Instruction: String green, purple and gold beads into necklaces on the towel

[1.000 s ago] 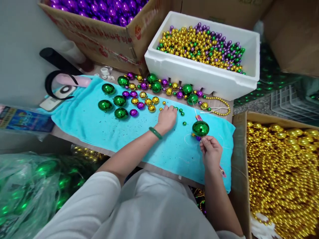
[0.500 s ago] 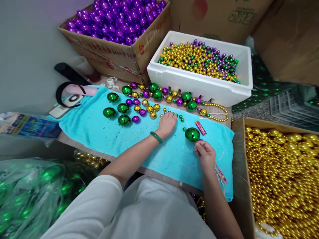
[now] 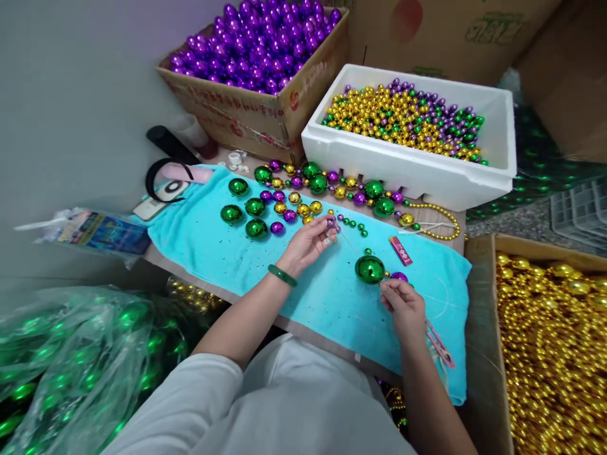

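Observation:
My left hand [image 3: 307, 242], with a green bangle on the wrist, pinches a small purple bead [image 3: 331, 222] just above the turquoise towel [image 3: 222, 253]. My right hand [image 3: 403, 304] is closed on a thin clear thread that runs up toward the left hand. A large green bauble [image 3: 369, 269] and a purple bead [image 3: 399, 277] sit on that thread right beside the right fingers. Loose green baubles [image 3: 245, 211] and gold and purple beads [image 3: 294, 203] lie on the towel to the left.
A white foam box [image 3: 408, 172] of mixed small beads stands behind the towel, with a finished strand [image 3: 351, 187] lying before it. A cardboard box of purple balls [image 3: 256, 120] is at back left, a box of gold beads [image 3: 550, 341] at right, bagged green balls [image 3: 71, 360] at lower left.
My left hand has lifted off the small beads on the towel with a purple bead pinched in it. The right hand has stayed by the green bauble. The camera view shifted left.

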Demonstrator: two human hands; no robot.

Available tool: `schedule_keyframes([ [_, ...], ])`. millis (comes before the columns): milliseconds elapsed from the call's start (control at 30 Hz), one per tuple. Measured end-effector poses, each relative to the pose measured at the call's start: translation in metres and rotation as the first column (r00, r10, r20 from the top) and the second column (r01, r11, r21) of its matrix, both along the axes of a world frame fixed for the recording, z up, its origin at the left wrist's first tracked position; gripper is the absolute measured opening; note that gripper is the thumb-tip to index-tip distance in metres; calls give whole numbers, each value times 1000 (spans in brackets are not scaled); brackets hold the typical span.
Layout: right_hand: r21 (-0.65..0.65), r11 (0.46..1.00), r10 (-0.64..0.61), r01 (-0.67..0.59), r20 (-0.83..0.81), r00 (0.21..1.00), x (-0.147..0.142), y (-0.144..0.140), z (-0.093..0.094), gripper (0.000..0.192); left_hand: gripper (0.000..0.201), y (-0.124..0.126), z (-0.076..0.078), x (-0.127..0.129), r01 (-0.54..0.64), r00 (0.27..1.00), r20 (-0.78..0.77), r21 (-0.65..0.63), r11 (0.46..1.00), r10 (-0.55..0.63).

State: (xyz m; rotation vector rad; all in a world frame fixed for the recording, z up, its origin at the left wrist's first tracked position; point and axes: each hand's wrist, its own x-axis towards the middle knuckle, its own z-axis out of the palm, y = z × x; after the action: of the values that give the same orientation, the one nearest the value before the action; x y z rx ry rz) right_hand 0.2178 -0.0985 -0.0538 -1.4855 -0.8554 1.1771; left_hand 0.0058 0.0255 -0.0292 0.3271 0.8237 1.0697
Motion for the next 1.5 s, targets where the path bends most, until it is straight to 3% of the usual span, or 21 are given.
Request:
schedule_keyframes([
  [467, 0, 1000, 27, -27, 61, 998, -1, 3, 5, 22, 19, -4, 1, -10, 9, 991, -136, 160, 987, 13],
  [600, -11, 997, 71, -71, 75, 995, -2, 5, 6, 22, 45, -9, 1, -11, 23, 978, -204, 304, 952, 42],
  [733, -70, 993, 93, -92, 19, 995, -13, 13, 4, 27, 68, -22, 1, -2, 180, 951, -299, 347, 921, -73],
  [833, -122, 989, 74, -80, -49, 996, -23, 19, 2, 31, 60, -31, -1, 5, 252, 929, -345, 323, 912, -134],
  [1000, -197, 968, 130, -157, -143, 981, -26, 22, 2, 32, 28, -36, -3, 3, 240, 907, -410, 304, 922, -101],
  [1133, -234, 953, 147, -192, -197, 969, -20, 21, 1, 31, 27, -38, -7, -6, 302, 875, -458, 258, 918, -159],
  [1200, -238, 955, 125, -176, -214, 969, -18, 20, -1, 31, 27, -37, -12, -15, 338, 790, -601, 259, 905, -123],
  [1233, -237, 958, 110, -162, -219, 970, -16, 19, -2, 32, 24, -35, -14, -22, 343, 701, -712, 277, 898, -48],
  [1300, -233, 963, 81, -134, -223, 972, -13, 18, -4, 32, 21, -28, -16, -39, 334, 406, -895, 333, 881, 184],
  [1367, -227, 968, 56, -108, -225, 973, -9, 17, -6, 33, 23, -18, -17, -58, 331, 81, -929, 367, 869, 362],
  [1400, -224, 970, 45, -97, -226, 973, -7, 16, -6, 33, 24, -13, -16, -67, 338, -30, -918, 364, 868, 396],
  [1433, -221, 972, 34, -85, -225, 974, -5, 16, -7, 34, 25, -7, -15, -73, 355, -101, -908, 350, 867, 407],
  [1500, -218, 974, 12, -60, -215, 976, -3, 16, -6, 35, 26, 3, -15, -78, 427, -162, -900, 305, 851, 404],
])
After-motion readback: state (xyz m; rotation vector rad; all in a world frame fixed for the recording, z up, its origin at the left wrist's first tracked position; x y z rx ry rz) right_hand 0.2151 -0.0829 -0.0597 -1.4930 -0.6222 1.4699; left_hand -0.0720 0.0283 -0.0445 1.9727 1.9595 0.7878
